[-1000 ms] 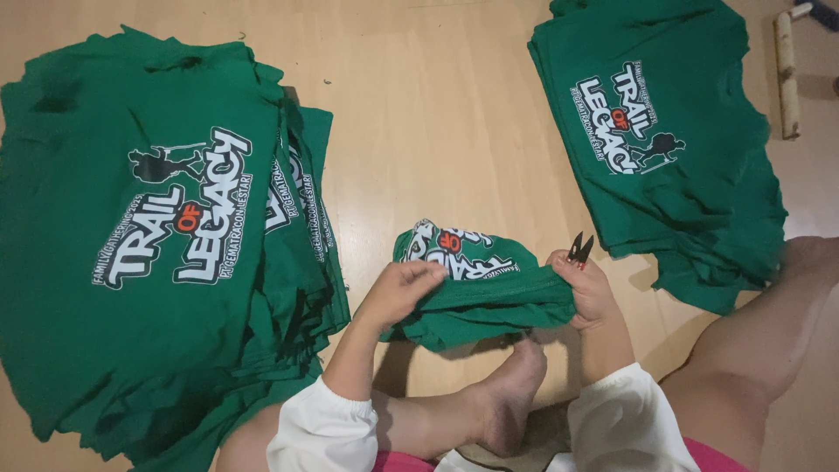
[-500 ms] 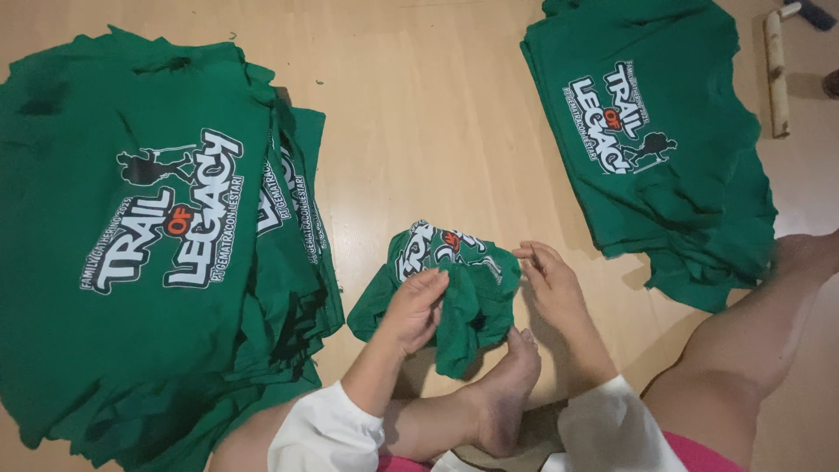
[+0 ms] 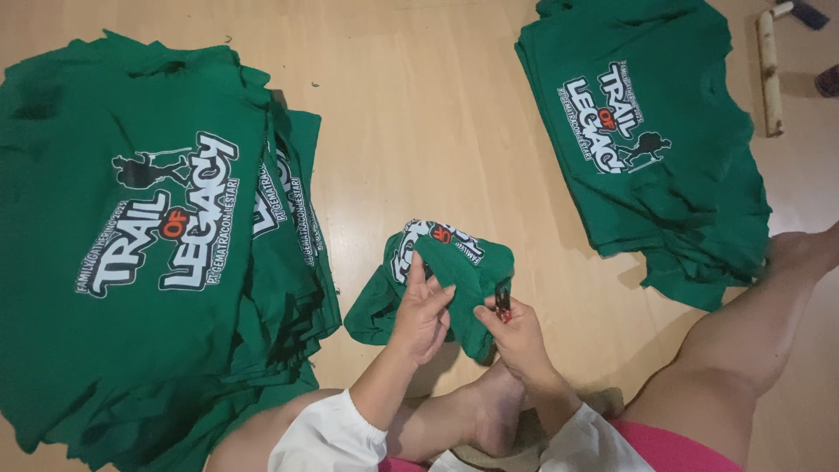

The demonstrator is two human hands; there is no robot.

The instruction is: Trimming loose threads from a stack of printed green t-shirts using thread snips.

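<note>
Seemingly soft and light, a bunched green cotton T-shirt (image 3: 437, 275) rests on the wooden floor (image 3: 419, 114); left hand (image 3: 422, 310) pinches its fabric, right hand (image 3: 516, 328) grips small snips (image 3: 502, 300).

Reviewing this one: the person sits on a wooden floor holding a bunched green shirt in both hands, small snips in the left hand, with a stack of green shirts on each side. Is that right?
Not quite. The head view shows the small snips in the right hand, not the left hand. The rest holds: both hands grip the bunched green shirt above the wooden floor, with a large stack of green shirts on the left and a smaller stack on the right.
</note>
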